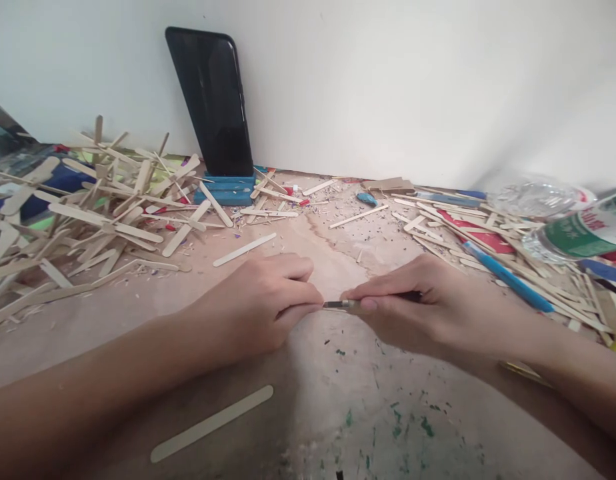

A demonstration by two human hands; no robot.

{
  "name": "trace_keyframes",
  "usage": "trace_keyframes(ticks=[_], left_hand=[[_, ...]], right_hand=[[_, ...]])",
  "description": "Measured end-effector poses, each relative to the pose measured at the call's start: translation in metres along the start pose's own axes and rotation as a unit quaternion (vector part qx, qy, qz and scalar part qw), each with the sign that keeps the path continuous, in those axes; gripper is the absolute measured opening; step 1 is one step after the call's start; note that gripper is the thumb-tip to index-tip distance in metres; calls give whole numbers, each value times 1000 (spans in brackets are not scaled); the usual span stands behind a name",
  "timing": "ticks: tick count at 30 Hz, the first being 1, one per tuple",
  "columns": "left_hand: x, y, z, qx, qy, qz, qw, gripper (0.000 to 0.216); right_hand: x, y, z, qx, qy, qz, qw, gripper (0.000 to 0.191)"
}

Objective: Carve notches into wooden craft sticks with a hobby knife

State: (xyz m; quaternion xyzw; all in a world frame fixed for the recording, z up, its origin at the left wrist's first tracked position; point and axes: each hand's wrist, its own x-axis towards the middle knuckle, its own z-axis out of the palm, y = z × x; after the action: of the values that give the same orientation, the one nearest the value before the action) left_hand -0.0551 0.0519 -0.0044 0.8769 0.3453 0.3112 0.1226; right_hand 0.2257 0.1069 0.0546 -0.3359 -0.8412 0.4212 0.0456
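My right hand grips what looks like a craft knife, its metal collar and short dark blade pointing left. The handle is mostly hidden in my fingers. My left hand is closed in a pinch, its fingertips right at the blade's tip. Whatever sits between those fingers is covered. Both hands are low over the wooden tabletop. In front of my left forearm, close to me, lies a single craft stick. Another craft stick rests just beyond my left hand.
A heap of craft sticks spreads across the left. A black phone leans on the wall in a blue stand. To the right are loose sticks, a blue pen-like tool and a plastic bottle on its side.
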Motion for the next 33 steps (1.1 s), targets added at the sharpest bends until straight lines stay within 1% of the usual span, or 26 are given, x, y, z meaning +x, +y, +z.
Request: trace_keyframes(ticks=[7, 10, 13, 16, 21, 27, 29, 33], left_hand=[[3, 3, -7, 4, -36, -19, 999, 30], [2, 2, -5, 0, -19, -18, 1000, 32], [1, 1, -2, -3, -10, -16, 1000, 33], [0, 1, -1, -4, -13, -17, 1000, 33], [0, 1, -2, -7, -4, -15, 1000, 32], [3, 1, -5, -2, -19, -11, 1000, 33], [3, 1, -4, -2, -14, -13, 1000, 33], [1, 0, -1, -11, -10, -23, 1000, 32]], right_hand=[[-6, 13, -6, 26, -1, 19, 999, 41], [-5, 14, -6, 23, -7, 12, 1000, 38], [-2, 13, -4, 12, 1, -11, 1000, 36], [-1, 11, -4, -7, 15, -38, 999, 35], [0, 7, -3, -17, 11, -35, 999, 34], [3, 5, -3, -9, 24, -62, 998, 29], [3, 7, -3, -7, 21, -53, 998, 29], [0, 13, -6, -5, 24, -13, 1000, 33]])
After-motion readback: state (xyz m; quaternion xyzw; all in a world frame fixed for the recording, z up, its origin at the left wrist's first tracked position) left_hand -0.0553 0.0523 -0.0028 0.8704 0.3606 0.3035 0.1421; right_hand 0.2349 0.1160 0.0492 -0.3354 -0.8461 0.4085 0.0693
